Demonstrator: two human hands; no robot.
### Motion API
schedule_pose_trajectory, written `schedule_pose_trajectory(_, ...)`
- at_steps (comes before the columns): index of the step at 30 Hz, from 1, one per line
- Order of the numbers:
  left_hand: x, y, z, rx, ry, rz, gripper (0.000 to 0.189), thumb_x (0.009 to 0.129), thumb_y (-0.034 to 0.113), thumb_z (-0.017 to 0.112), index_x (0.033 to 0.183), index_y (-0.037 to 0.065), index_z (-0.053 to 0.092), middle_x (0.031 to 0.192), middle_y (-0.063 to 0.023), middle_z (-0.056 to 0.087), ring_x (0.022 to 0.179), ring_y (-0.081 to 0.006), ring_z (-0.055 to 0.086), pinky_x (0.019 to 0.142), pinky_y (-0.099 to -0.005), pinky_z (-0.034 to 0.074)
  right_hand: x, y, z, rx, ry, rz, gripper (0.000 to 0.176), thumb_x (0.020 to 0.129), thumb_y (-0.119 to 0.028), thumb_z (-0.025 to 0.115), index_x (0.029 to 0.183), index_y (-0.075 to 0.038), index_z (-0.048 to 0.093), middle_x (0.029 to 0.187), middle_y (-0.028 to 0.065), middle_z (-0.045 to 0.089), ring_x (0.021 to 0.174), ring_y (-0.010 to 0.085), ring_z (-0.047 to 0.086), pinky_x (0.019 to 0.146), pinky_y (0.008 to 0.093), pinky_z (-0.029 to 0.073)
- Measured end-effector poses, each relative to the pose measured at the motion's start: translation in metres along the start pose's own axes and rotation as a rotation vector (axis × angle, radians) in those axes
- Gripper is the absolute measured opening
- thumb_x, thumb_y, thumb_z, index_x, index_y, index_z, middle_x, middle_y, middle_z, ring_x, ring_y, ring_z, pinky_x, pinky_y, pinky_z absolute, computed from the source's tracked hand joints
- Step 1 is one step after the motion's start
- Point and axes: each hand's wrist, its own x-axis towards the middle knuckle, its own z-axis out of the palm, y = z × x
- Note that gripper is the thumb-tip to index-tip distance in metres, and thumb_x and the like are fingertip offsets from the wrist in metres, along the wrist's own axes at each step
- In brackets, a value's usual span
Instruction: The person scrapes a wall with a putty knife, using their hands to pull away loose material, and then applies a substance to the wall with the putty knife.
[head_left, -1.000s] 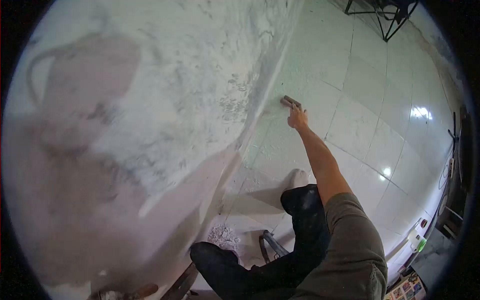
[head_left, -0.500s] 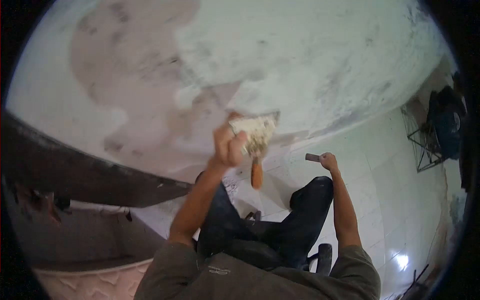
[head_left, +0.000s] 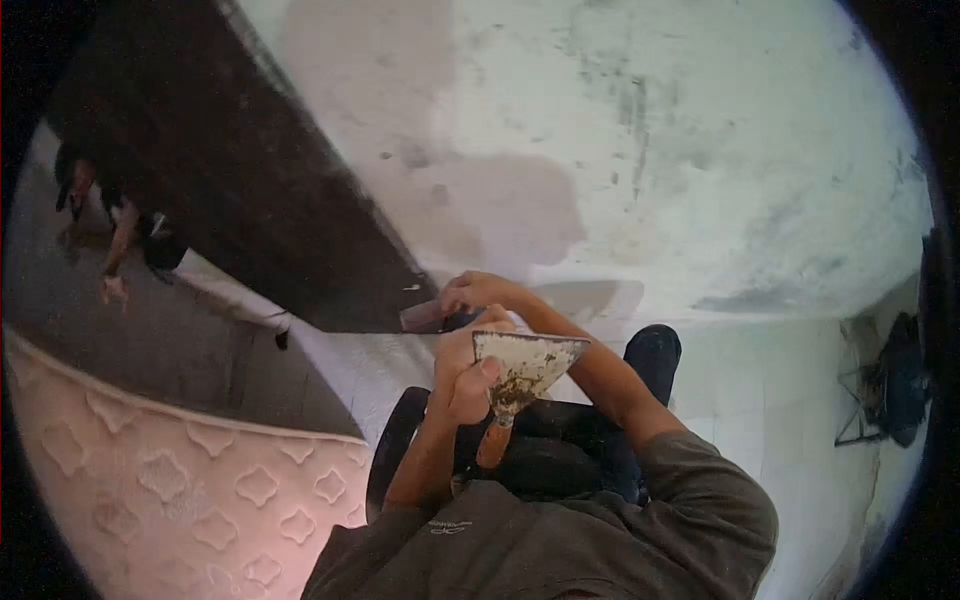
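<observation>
My left hand (head_left: pixel 466 375) is closed on a putty knife (head_left: pixel 525 368). Its thumb presses on the broad triangular blade, which is caked with whitish and brown filler, and the wooden handle hangs down. My right arm crosses behind it, and my right hand (head_left: pixel 478 291) is low at the wall, close to the corner of a dark panel. Its fingers are closed on a small flat rectangular brownish piece (head_left: pixel 422 317), whose kind I cannot tell. The wall (head_left: pixel 690 150) behind is white with a pinkish-grey patch and dark smudges.
The long dark panel (head_left: pixel 250 170) slants down along the left. A pink quilted mattress (head_left: pixel 200 480) lies at lower left. Beyond the panel, a hand (head_left: pixel 115 290) and forearm show. Dark things hang on a wire-frame stand (head_left: pixel 870 390) at right, on the pale tiled floor (head_left: pixel 790 440).
My view has turned left, bringing in more panel and mattress. My right hand has moved from out at the right across to the panel's corner. The putty knife is now lower, nearer my body.
</observation>
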Motion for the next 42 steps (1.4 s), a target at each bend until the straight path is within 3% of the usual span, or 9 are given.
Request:
schedule_pose_trajectory(2, -0.006, 0.012, 0.003, 0.050, 0.132, -0.096, 0.043, 0.083, 0.034, 0.052, 0.079, -0.009, 0.053, 0.076, -0.0140, 0.052, 0.071, -0.0231, 0.046, 0.059, -0.0318, 0.036, 0.061, -0.007, 0.031, -0.100, -0.026, -0.002, 0.031, 0.081, -0.028, 0.059, 0.091, -0.002, 0.072, 0.084, 0.0072, 0.069, 0.067, 0.0196, 0.061, 0.062, 0.0327, 0.050)
schedule_pose_trajectory(6, -0.053, 0.031, -0.025, 0.109, 0.410, -0.162, 0.047, 0.076, 0.037, 0.064, 0.095, -0.004, 0.053, 0.089, -0.0134, 0.058, 0.078, -0.0208, 0.053, 0.071, -0.0335, 0.045, 0.161, -0.052, 0.112, -0.064, -0.256, 0.247, 0.031, 0.081, -0.026, 0.059, 0.098, -0.003, 0.069, 0.087, 0.0109, 0.069, 0.066, 0.0191, 0.063, 0.059, 0.0376, 0.053)
schedule_pose_trajectory(12, -0.075, 0.032, -0.052, 0.178, 0.837, -0.080, 0.041, 0.076, 0.030, 0.065, 0.094, -0.006, 0.054, 0.090, -0.0140, 0.061, 0.075, -0.0212, 0.056, 0.066, -0.0336, 0.048, 0.251, -0.064, 0.189, -0.084, -0.366, -0.187, 0.037, 0.087, -0.034, 0.059, 0.098, 0.000, 0.070, 0.101, 0.0127, 0.068, 0.087, 0.0235, 0.064, 0.075, 0.0367, 0.053)
schedule_pose_trajectory(15, -0.075, 0.029, -0.062, 0.096, 0.739, -0.093, 0.041, 0.076, 0.031, 0.064, 0.094, -0.005, 0.054, 0.089, -0.0141, 0.060, 0.077, -0.0226, 0.057, 0.068, -0.0349, 0.048, 0.249, -0.059, 0.195, -0.103, -0.345, -0.450, 0.034, 0.088, -0.032, 0.058, 0.100, -0.001, 0.069, 0.102, 0.0119, 0.067, 0.085, 0.0230, 0.064, 0.074, 0.0364, 0.053)
schedule_pose_trajectory(16, -0.070, 0.032, -0.056, 0.182, 0.787, -0.117, 0.041, 0.076, 0.030, 0.063, 0.094, -0.006, 0.056, 0.089, -0.0134, 0.061, 0.078, -0.0226, 0.057, 0.072, -0.0349, 0.048, 0.139, 0.038, 0.168, -0.120, -0.336, -0.536, 0.034, 0.089, -0.031, 0.058, 0.100, -0.001, 0.068, 0.102, 0.0116, 0.067, 0.085, 0.0229, 0.064, 0.074, 0.0363, 0.053)
schedule_pose_trajectory(22, -0.052, 0.007, -0.075, 0.506, 0.551, -0.308, 0.038, 0.084, 0.025, 0.053, 0.102, -0.008, 0.058, 0.093, -0.0117, 0.062, 0.084, -0.0194, 0.057, 0.077, -0.0312, 0.045, 0.156, 0.026, 0.081, -0.248, -0.231, -1.032, 0.029, 0.092, -0.028, 0.055, 0.104, -0.003, 0.066, 0.103, 0.0101, 0.065, 0.082, 0.0220, 0.063, 0.073, 0.0356, 0.053)
schedule_pose_trajectory(26, -0.032, -0.053, -0.091, 0.656, 0.545, -0.054, 0.026, 0.093, 0.017, 0.047, 0.096, -0.004, 0.061, 0.071, -0.0150, 0.063, 0.060, -0.0249, 0.056, 0.059, -0.0375, 0.044, 0.010, -0.032, 0.018, 0.845, -0.214, -0.025, 0.031, 0.096, -0.028, 0.052, 0.116, -0.005, 0.060, 0.102, 0.0119, 0.065, 0.092, 0.0213, 0.063, 0.079, 0.0359, 0.052)
schedule_pose_trajectory(36, 0.008, -0.115, -0.040, 0.555, 0.431, -0.287, 0.032, 0.095, 0.022, 0.054, 0.075, -0.001, 0.050, 0.063, -0.0107, 0.056, 0.055, -0.0167, 0.054, 0.053, -0.0335, 0.042, -0.135, -0.066, 0.005, 0.487, 0.396, -0.100, 0.019, 0.097, -0.020, 0.049, 0.096, -0.002, 0.055, 0.059, 0.0050, 0.053, 0.041, 0.0119, 0.046, 0.039, 0.0261, 0.037)
schedule_pose_trajectory(42, 0.012, -0.116, -0.073, 0.430, 0.269, -0.333, 0.020, 0.098, 0.016, 0.048, 0.089, 0.000, 0.055, 0.080, -0.0055, 0.059, 0.071, -0.0122, 0.053, 0.063, -0.0261, 0.042, -0.124, -0.052, 0.001, 0.449, 0.599, -0.029, 0.018, 0.096, -0.022, 0.052, 0.091, -0.004, 0.054, 0.060, 0.0009, 0.052, 0.041, 0.0086, 0.044, 0.036, 0.0239, 0.033)
